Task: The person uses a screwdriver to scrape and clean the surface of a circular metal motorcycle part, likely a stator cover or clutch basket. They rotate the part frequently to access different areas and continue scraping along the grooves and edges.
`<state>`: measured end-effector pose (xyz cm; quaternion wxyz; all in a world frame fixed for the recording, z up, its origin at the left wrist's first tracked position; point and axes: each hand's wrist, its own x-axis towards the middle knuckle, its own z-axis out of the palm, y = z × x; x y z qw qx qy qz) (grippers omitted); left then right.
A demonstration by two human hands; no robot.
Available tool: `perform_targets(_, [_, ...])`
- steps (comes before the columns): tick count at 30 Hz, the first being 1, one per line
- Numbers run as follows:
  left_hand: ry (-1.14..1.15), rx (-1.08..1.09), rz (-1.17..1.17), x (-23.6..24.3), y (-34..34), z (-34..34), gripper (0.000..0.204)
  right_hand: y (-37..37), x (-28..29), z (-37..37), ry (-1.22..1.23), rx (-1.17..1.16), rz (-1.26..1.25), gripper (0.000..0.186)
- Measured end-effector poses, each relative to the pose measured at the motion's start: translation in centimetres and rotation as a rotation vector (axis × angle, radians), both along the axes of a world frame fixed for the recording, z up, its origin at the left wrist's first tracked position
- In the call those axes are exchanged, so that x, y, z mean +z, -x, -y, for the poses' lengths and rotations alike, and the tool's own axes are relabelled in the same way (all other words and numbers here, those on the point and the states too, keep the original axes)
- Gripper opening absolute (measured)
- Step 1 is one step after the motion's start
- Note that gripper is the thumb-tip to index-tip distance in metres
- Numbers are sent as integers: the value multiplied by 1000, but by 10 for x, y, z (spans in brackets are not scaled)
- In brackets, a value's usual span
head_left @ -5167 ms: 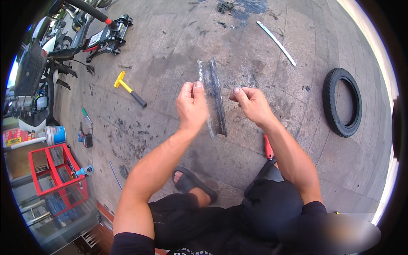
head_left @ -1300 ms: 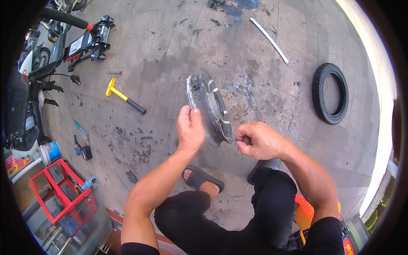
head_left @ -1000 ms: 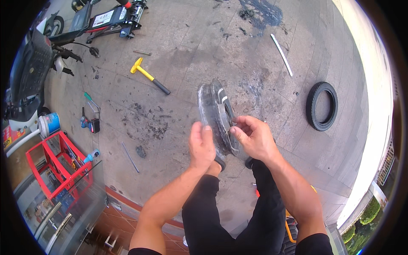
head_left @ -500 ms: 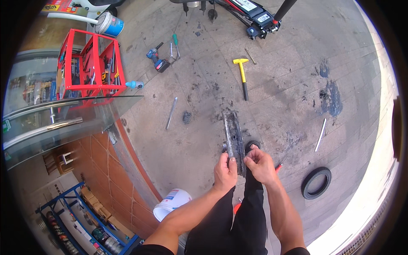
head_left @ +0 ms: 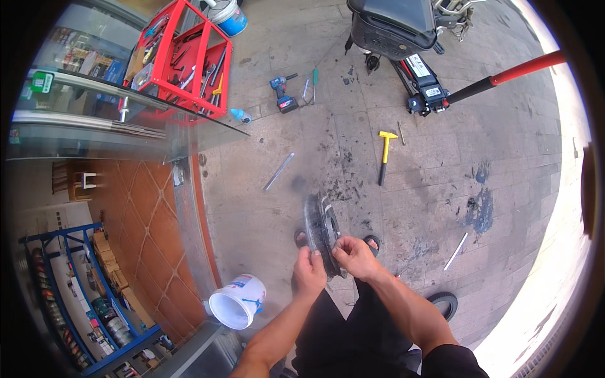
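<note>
Above the paving, the rim: my left grip clasps its edge; my right grip curls at its other side, hold unclear. My view has swung doorward; the rim stays hand-held.

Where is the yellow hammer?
In the head view, the hammer lies on the paving, right of centre, beside a thin rod and below the floor jack.

a grimy dark wheel rim is held on edge, slightly tilted.
</note>
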<state>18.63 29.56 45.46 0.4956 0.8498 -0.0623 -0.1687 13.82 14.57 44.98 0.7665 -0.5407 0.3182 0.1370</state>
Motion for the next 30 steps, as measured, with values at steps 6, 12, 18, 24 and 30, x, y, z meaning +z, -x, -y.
perform_targets(6, [-62, 95, -15, 28, -72, -56, 20, -80, 26, -55, -30, 21, -12, 11])
perform_targets(12, [-87, 1, 70, 64, -171, -113, 17, -178, 65, -99, 56, 151, -73, 15])
perform_targets(18, [-55, -113, 131, 97, -278, -163, 15, -264, 91, -152, -134, -22, -42, 13])
perform_targets(24, [-69, -129, 170, 123, -350, -166, 15, -330, 127, -167, -17, -99, -38, 17])
perform_targets(30, [-76, -187, 166, 132, -412, -133, 15, -387, 123, -133, 37, -53, 9, 17])
